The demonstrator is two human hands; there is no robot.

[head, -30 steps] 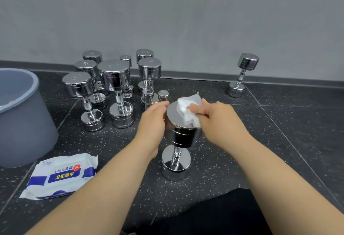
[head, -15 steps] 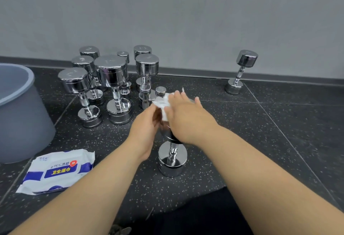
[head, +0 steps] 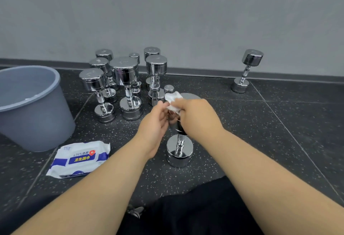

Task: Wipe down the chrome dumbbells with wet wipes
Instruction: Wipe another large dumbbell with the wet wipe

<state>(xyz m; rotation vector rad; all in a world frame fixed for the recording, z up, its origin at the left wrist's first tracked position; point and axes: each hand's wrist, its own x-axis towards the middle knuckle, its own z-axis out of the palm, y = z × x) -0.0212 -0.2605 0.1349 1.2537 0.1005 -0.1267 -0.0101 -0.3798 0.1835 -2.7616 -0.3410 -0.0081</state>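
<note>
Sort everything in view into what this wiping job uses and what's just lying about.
In the job: wet wipe in the right hand; near dumbbell steadied by the left hand; wipes pack; dumbbell cluster and lone dumbbell by the wall.
Lying about: grey bucket, purpose unclear.

Your chrome dumbbell (head: 179,152) stands upright, a crumpled white wipe (head: 173,100) on its top.
Behind-left, the other dumbbells (head: 126,78) stand clustered.

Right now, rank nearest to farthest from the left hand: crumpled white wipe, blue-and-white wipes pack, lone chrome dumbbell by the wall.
1. Crumpled white wipe, at the left hand's fingertips.
2. Blue-and-white wipes pack, to its left.
3. Lone chrome dumbbell, far right.
</note>
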